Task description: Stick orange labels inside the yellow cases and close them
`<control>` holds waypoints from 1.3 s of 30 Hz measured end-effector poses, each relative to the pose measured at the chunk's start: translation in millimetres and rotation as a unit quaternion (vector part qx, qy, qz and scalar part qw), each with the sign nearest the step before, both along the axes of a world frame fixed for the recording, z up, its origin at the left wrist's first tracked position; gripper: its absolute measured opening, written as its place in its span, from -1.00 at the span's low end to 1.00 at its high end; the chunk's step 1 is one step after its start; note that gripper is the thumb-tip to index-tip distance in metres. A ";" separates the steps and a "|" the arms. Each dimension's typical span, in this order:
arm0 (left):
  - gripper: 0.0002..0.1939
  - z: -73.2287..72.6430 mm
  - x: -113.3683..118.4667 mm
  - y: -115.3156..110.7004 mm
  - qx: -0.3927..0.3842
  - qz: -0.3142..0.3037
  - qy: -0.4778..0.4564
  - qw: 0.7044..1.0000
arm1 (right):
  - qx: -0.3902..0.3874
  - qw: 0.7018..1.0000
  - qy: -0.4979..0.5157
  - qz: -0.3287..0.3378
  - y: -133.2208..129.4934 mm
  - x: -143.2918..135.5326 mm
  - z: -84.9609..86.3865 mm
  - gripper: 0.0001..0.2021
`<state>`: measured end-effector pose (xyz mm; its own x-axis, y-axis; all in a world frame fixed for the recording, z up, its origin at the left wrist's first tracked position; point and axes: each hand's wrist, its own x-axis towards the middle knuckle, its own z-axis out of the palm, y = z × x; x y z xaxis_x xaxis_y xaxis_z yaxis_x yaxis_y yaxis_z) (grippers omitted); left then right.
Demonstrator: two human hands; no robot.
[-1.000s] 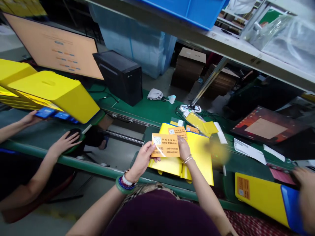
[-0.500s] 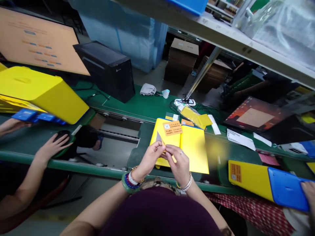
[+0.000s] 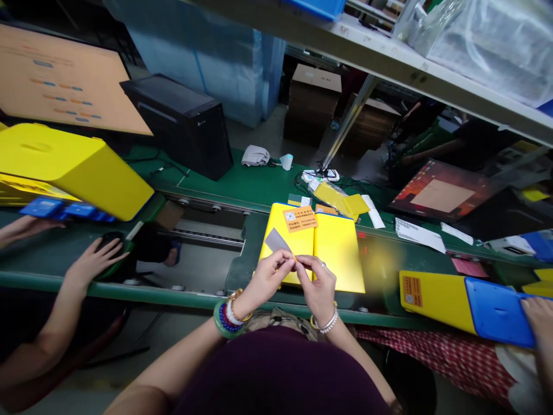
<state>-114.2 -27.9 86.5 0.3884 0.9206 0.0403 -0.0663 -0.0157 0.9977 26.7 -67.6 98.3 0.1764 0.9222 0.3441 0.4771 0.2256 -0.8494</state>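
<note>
My left hand (image 3: 273,275) and my right hand (image 3: 317,282) meet fingertip to fingertip over two yellow panels. Between them they pinch a small sticker (image 3: 277,240), its grey side showing and a sliver of orange at my fingertips. Both hands are closed on it. Beneath lies the left yellow panel (image 3: 268,262), with an orange printed label (image 3: 299,219) near its top. Beside it is the right yellow panel (image 3: 339,253), bare on its face. Behind their top edges another orange label (image 3: 326,210) partly shows.
At left, a co-worker's hand (image 3: 93,259) rests on a black mouse beside a yellow bin (image 3: 78,161). At right, another person's hand (image 3: 538,317) touches a yellow and blue piece (image 3: 496,311). A black computer case (image 3: 185,127) and a plastic bag of yellow pieces (image 3: 330,195) stand behind.
The sticker has turned so that more of its grey side shows, and it leans further left. My hands stay together. The view has shifted slightly.
</note>
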 end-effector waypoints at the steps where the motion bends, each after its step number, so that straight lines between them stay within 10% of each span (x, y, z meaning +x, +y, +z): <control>1: -0.80 0.9 -0.8 -1.2 0.017 -0.004 0.020 1.000 | -0.002 1.000 -0.002 0.000 -0.5 1.2 0.1 -0.89; 10: -0.80 2.9 -11.5 -7.9 0.082 0.009 0.132 0.988 | 0.010 0.996 -0.081 0.040 -4.1 -0.7 -0.2 -0.86; 17: -0.87 -2.4 -40.3 3.9 0.038 -0.012 0.116 0.992 | -0.113 0.990 0.073 0.029 17.3 22.6 -7.8 -0.84; 25: -0.81 -113.8 -156.0 18.0 -0.219 0.250 0.105 0.937 | -0.064 0.971 0.156 -0.170 44.2 124.6 -11.8 -0.73; 31: -0.80 -195.6 -127.4 -18.0 -0.431 0.241 0.172 0.852 | -0.007 0.964 0.143 -0.223 37.3 133.3 -1.7 -0.74; 35: -0.72 -213.9 -97.8 -36.0 -0.483 0.158 0.230 0.830 | -0.030 0.971 0.125 -0.199 32.2 114.6 1.7 -0.71; 39: -0.67 -202.7 -104.2 -32.0 -0.431 0.091 0.304 0.845 | -0.022 0.988 0.014 -0.151 27.0 100.6 8.4 -0.77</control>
